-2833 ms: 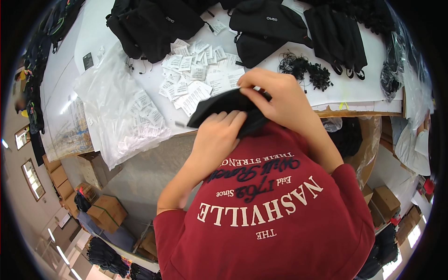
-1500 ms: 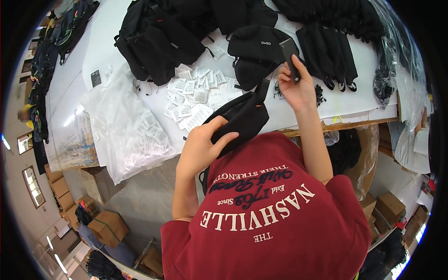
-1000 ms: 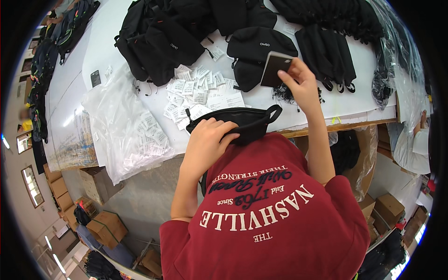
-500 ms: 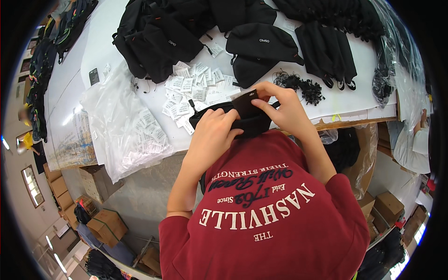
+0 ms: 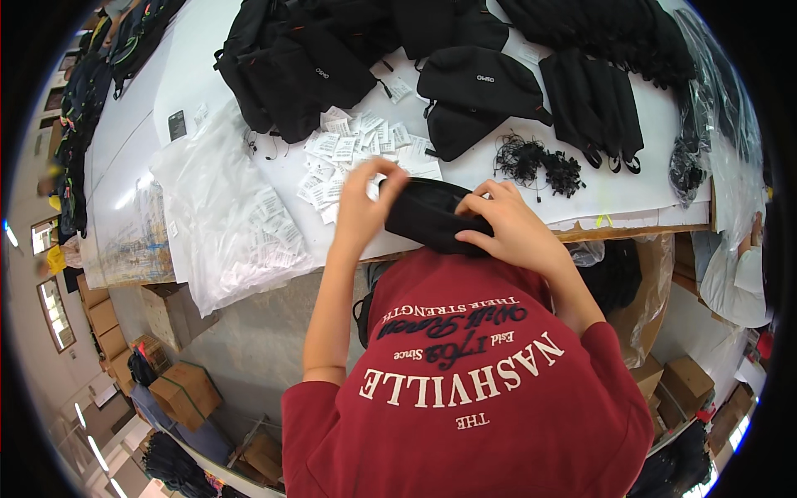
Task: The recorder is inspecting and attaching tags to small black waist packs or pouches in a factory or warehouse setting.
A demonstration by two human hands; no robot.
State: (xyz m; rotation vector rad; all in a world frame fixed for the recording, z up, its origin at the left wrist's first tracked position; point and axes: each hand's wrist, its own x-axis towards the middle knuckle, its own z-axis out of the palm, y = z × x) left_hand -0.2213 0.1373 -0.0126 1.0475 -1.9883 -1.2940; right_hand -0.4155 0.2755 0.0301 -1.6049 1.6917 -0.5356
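Observation:
A small black fabric bag (image 5: 427, 217) is held at the table's front edge, close against my red shirt. My right hand (image 5: 508, 222) grips its right part, fingers over the upper rim and thumb on the near side. At the bag's left end, my left hand (image 5: 365, 203) has its fingertips drawn together in a pinch. Motion blurs those fingertips, and what lies between them cannot be made out. Just beyond the left hand is a heap of white printed labels (image 5: 344, 149). The bag's inside is mostly hidden.
Black bags (image 5: 481, 91) and a larger black pile (image 5: 307, 75) cover the far table. Small black cord pieces (image 5: 540, 166) lie in a tangle at right. A clear plastic bag (image 5: 224, 216) with labels is at left, near a dark card (image 5: 177, 124). Cardboard boxes (image 5: 184, 394) stand below.
The dark card that my right hand held at the bag's opening is out of sight. My right hand now grips the bag itself. My left hand has moved to the bag's left end.

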